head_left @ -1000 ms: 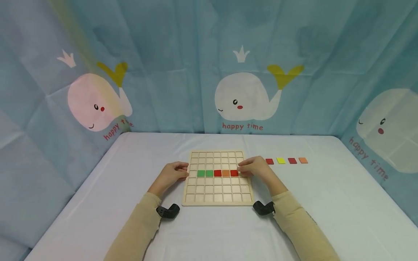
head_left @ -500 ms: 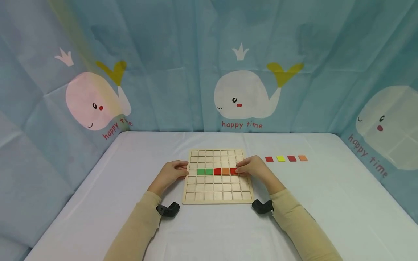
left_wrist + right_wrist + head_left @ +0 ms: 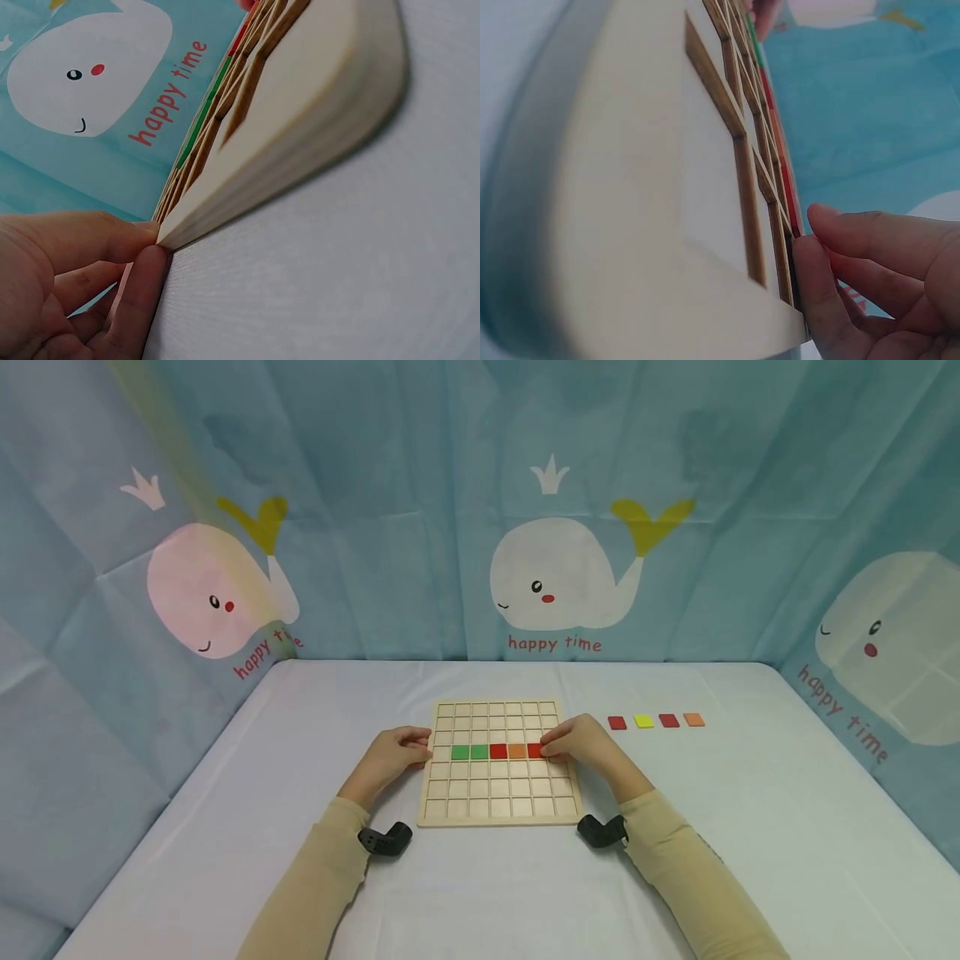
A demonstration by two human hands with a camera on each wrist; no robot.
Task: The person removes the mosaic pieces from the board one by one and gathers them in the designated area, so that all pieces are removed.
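Observation:
A square wooden grid board [image 3: 500, 811] lies flat on the table, its cells framed by raised ridges. One row holds two green tiles [image 3: 460, 752], a red tile [image 3: 498, 752], an orange tile [image 3: 517, 752] and, at its right end, another red tile [image 3: 534, 750]. My left hand [image 3: 390, 760] holds the board's left edge, thumb and fingertip together there in the left wrist view. At the right end of the row, my right hand [image 3: 588, 745] has thumb and forefinger tips at the last red tile, covering part of it; both fingertips nearly meet in the right wrist view.
Right of the board, loose tiles lie in a row: a red one [image 3: 617, 723], a yellow one [image 3: 643, 721], another red one [image 3: 669, 720] and an orange one [image 3: 693, 719]. A white cloth covers the table [image 3: 495, 893]. A blue whale-print curtain [image 3: 420, 585] hangs behind it.
My right hand has shifted slightly left, so its fingertips now overlap the last red tile. The left hand stays at the board's edge. The head view has tilted a little.

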